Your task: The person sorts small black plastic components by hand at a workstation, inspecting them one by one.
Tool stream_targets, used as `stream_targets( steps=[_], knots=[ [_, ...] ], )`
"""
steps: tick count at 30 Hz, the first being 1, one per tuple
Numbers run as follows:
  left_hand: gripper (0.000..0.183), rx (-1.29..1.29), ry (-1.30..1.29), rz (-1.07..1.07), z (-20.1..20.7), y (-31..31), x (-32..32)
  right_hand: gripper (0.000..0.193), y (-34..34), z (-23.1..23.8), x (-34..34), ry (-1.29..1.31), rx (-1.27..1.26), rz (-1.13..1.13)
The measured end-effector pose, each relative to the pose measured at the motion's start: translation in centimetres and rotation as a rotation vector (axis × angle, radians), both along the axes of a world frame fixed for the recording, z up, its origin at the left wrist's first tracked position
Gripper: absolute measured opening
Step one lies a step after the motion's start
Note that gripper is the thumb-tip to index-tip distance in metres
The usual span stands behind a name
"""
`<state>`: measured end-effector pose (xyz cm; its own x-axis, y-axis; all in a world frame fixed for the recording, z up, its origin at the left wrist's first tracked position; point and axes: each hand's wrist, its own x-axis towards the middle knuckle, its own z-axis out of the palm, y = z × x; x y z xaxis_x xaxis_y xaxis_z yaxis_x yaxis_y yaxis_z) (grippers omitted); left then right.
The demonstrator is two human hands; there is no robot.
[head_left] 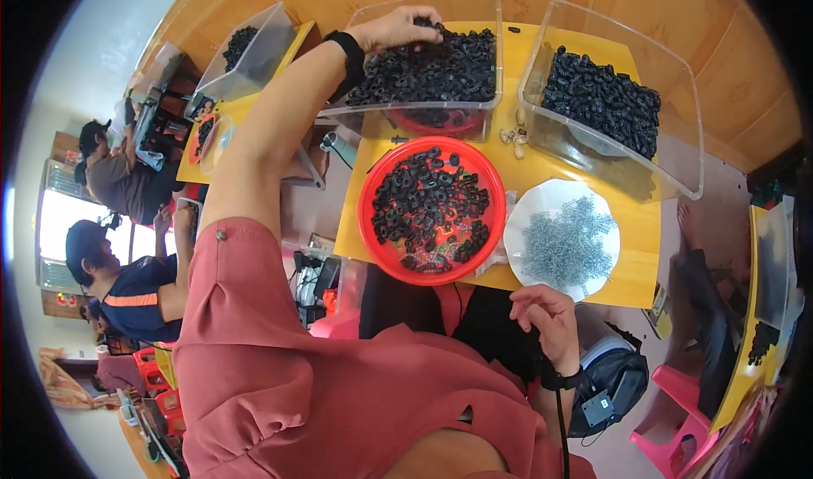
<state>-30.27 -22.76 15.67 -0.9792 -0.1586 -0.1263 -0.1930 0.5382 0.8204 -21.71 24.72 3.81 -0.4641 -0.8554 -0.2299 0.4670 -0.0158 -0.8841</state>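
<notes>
My left hand [411,27] reaches far forward over a clear plastic bin [498,72] heaped with small black plastic parts [423,72]. Its fingers are curled around a few of those parts. Close to my body, my right hand [549,322] hovers by the near edge of a white plate [518,225]. Its fingers are loosely bent and somewhat apart, and nothing shows in them. A pile of small metal springs [569,243] lies on the plate. To its left, a red round tray [367,216] holds many black parts, spread over its patterned bottom.
A second clear bin [682,144] with black parts stands at the right of the yellow table [639,271]. Small pale pieces [519,144] lie between the bins. Two people [135,284] sit at the left. A black bag [605,386] and a pink stool [677,424] are at the lower right.
</notes>
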Motion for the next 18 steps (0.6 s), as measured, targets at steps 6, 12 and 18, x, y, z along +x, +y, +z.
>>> stream_targets(
  steps=[6, 12, 18],
  knots=[
    [0.007, -0.09, 0.076, 0.066, 4.8, 1.6, 4.5, 0.022, 0.0, -0.8, 0.3, 0.018, -0.046, -0.025],
    [0.012, 0.05, -0.1, -0.02, 7.3, 11.1, 11.4, 0.021, -0.4, -1.0, 0.3, 0.074, -0.042, -0.036],
    [0.014, 0.081, -0.082, -0.114, -3.3, 13.3, 16.2, 0.025, -0.3, -1.1, 0.3, 0.102, -0.096, 0.005]
  ],
)
